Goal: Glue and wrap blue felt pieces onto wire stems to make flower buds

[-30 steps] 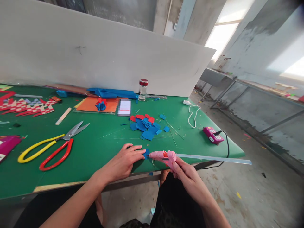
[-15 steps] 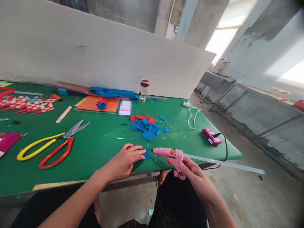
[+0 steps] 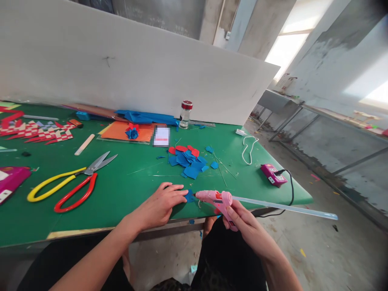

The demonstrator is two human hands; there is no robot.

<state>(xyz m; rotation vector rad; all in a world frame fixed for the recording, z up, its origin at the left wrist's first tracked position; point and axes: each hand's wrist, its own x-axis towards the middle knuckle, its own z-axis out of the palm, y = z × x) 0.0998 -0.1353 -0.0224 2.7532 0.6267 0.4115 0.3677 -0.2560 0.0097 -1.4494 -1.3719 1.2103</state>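
Note:
My right hand [image 3: 242,222] is wrapped round the handle of a pink hot glue gun [image 3: 214,197]. A long clear glue stick [image 3: 285,206] juts out of the gun's back end. Its nozzle points left, at the edge of a small blue piece [image 3: 190,195] on the green table. My left hand [image 3: 165,204] lies with fingers stretched out, the fingertips pressing that piece's left side. Part of the piece is hidden under them. Just beyond is a loose pile of blue cut pieces [image 3: 192,169] with several red petal-shaped ones [image 3: 181,148] on top.
Open scissors [image 3: 91,171] lie to the left, near a wooden stick [image 3: 84,144]. A red-capped glass jar [image 3: 185,115] stands by the white board [image 3: 151,68]. Thin wires [image 3: 218,163] lie beyond the gun. A purple power socket [image 3: 273,174] with a black cord sits near the right edge.
The view has shifted slightly. Both hands keep nearly the same place, the glue gun's nozzle still at the blue piece.

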